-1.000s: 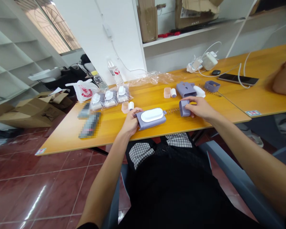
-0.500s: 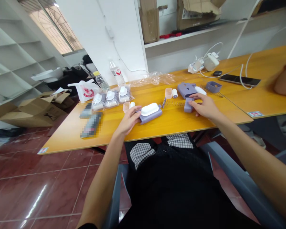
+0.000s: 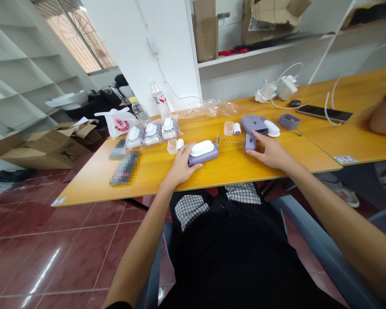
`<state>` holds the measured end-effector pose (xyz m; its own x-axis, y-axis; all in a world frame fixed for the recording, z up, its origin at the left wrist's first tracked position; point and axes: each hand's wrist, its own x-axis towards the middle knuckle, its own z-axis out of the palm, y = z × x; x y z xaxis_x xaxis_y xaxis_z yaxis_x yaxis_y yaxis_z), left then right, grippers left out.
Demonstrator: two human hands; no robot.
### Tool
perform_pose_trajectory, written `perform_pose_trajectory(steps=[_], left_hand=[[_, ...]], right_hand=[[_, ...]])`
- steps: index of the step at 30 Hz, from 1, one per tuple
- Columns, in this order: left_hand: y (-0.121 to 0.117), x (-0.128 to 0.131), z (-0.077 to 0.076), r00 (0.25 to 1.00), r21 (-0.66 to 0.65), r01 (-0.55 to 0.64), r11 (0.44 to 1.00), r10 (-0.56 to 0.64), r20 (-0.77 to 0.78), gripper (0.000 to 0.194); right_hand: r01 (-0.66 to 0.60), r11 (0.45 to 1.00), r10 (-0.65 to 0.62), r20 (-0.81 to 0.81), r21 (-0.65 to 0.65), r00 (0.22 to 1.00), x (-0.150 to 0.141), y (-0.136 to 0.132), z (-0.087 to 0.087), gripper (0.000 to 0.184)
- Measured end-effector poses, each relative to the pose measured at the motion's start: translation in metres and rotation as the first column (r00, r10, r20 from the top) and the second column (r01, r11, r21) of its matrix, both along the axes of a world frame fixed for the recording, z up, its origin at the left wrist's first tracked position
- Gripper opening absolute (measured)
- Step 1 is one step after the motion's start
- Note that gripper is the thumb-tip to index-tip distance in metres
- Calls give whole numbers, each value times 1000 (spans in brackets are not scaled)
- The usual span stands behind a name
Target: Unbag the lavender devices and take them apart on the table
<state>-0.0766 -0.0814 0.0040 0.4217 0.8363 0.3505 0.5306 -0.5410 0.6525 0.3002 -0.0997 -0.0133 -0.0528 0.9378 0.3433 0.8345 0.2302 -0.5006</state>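
Note:
My left hand [image 3: 181,166] grips the left end of a purple case with a white insert [image 3: 203,152], which lies on the orange table [image 3: 148,171]. To its right, my right hand [image 3: 270,152] pinches a small purple cap [image 3: 249,141] that rests on the tabletop, index finger on top. A thin metal spring [image 3: 228,140] lies on the table between the case and the cap. Just behind the cap are a second purple housing [image 3: 253,123], a white oval piece [image 3: 272,128] and another purple cap [image 3: 288,121].
Pink cups with white rollers [image 3: 172,146] [image 3: 228,127], bagged kits [image 3: 152,134], crumpled clear plastic [image 3: 209,108], two bottles [image 3: 159,101], a phone [image 3: 324,113] and chargers with cables [image 3: 284,87] lie on the table. Another person's arm [image 3: 384,116] rests at far right. Cardboard boxes [image 3: 48,146] sit on the floor at left.
Both hands slid farther onto the table. The case moved away from the front edge and turned slightly; the cap was drawn back from the case, leaving the spring lying between them.

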Motion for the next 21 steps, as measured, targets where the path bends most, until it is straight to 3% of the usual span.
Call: perform_pose_trajectory(steps=[7, 11, 15, 21], left_hand=[[-6, -6, 0, 996, -26, -53, 998, 51, -78, 96], [-16, -23, -1, 985, 3, -82, 997, 81, -153, 79], [-22, -36, -8, 963, 26, -121, 992, 123, -241, 62], [-22, -34, -16, 937, 38, -169, 985, 172, -305, 55]], right_hand=[[12, 1000, -11, 84, -12, 996, 12, 0, -4, 71], [-8, 1000, 5, 219, 12, 976, 24, -5, -15, 68], [-36, 998, 54, 358, -57, 932, 25, -12, -23, 70], [4, 986, 69, 425, -167, 903, 17, -19, -17, 76]])
